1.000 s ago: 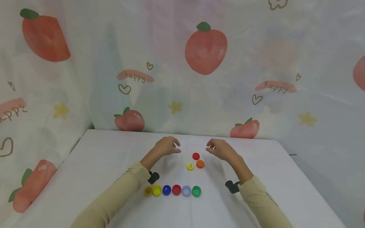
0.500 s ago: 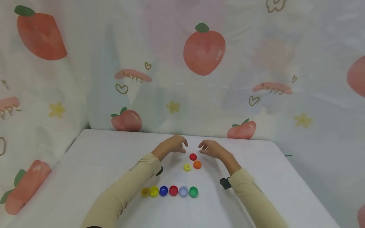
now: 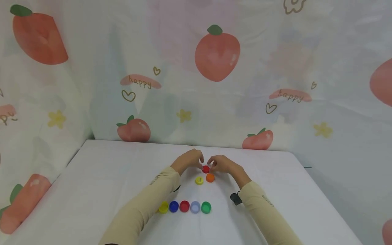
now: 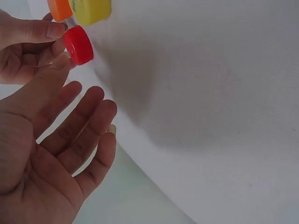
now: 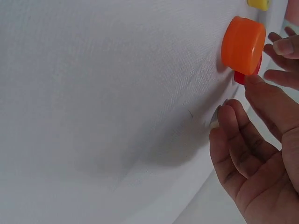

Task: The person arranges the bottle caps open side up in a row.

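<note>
In the head view, my left hand point(image 3: 190, 159) and right hand point(image 3: 223, 164) come in from either side of a small red cap point(image 3: 206, 169) at the back of the white table. The left thumb tip reaches the cap's edge in the left wrist view, while the other left fingers point(image 4: 96, 116) are spread loosely. My right thumb is beside the red cap too, its fingers point(image 5: 229, 126) loosely bent with nothing between them. Just nearer to me lie an orange cap point(image 3: 210, 177) and a yellow cap point(image 3: 199, 180) with a mark on top.
A row of small round cups stands closer to me: yellow point(image 3: 163, 207), blue point(image 3: 173, 206), red point(image 3: 184, 206), pale lavender point(image 3: 195, 207) and green point(image 3: 206, 207). My left sleeve point(image 3: 144, 204) covers the row's left end. A peach-printed curtain point(image 3: 217, 102) hangs behind the table point(image 3: 260, 190).
Both hands have moved inward and down to the red cap from opposite sides. The left sleeve now hides the dark yellow cup at the row's end. The head view has shifted slightly.
</note>
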A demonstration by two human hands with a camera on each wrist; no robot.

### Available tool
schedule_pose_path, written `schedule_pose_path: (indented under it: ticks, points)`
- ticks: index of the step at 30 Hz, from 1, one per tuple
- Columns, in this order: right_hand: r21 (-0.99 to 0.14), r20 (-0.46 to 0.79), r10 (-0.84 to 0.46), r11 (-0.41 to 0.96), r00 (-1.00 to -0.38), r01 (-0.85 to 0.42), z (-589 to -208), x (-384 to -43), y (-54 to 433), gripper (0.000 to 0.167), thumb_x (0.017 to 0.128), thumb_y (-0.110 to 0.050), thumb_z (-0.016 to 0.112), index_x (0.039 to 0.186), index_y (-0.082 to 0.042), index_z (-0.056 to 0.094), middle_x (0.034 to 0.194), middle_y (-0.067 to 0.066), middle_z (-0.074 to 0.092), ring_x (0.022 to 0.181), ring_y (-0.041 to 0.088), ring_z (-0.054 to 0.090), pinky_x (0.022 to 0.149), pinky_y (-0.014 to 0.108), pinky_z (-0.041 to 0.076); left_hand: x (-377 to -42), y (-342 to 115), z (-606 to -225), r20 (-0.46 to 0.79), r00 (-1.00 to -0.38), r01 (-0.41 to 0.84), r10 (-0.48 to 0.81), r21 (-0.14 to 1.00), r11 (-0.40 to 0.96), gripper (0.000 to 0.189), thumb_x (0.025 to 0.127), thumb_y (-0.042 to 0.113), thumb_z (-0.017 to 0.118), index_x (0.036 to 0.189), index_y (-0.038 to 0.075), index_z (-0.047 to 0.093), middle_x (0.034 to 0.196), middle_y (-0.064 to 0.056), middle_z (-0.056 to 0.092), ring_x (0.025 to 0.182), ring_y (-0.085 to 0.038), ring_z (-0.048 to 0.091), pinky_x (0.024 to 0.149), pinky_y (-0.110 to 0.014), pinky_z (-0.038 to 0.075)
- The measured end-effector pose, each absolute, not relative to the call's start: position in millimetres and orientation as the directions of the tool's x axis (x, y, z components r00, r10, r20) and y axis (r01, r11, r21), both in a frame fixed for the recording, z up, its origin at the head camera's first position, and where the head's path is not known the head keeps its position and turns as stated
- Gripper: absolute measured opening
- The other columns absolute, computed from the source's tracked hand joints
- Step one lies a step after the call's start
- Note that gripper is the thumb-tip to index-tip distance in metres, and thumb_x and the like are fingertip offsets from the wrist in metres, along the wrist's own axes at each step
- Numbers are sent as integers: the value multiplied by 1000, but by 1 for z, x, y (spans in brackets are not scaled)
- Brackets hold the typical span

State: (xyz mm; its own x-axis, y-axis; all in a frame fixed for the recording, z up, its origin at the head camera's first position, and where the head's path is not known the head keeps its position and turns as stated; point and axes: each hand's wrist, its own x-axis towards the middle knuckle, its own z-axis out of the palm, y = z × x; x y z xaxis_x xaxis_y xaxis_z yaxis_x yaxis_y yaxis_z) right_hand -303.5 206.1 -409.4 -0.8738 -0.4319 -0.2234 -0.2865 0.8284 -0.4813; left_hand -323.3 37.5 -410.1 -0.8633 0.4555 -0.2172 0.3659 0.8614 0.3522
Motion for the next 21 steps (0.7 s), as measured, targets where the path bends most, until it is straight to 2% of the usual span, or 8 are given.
schedule_pose_path:
  ticks: [13, 21]
  points:
    - [-467, -208, -464, 821, -861, -329, -415, -309, 200, 26, 80, -11, 75, 105, -6, 69, 77, 0, 59, 72, 16, 52, 66, 27, 46, -325, 41, -418, -150, -842, 464, 518, 290, 837, 13, 77, 20, 79, 88, 13, 74, 80, 7, 65, 75, -10, 55, 75, -26, 47]
    - [-467, -186, -479, 811, -858, -352, -415, -307, 196, 26, 80, -9, 75, 104, -3, 69, 80, 1, 63, 73, 15, 55, 72, 29, 49, -324, 39, -419, -157, -842, 454, 515, 309, 836, 16, 79, 20, 78, 92, 12, 75, 88, 5, 67, 77, -10, 56, 78, -26, 47]
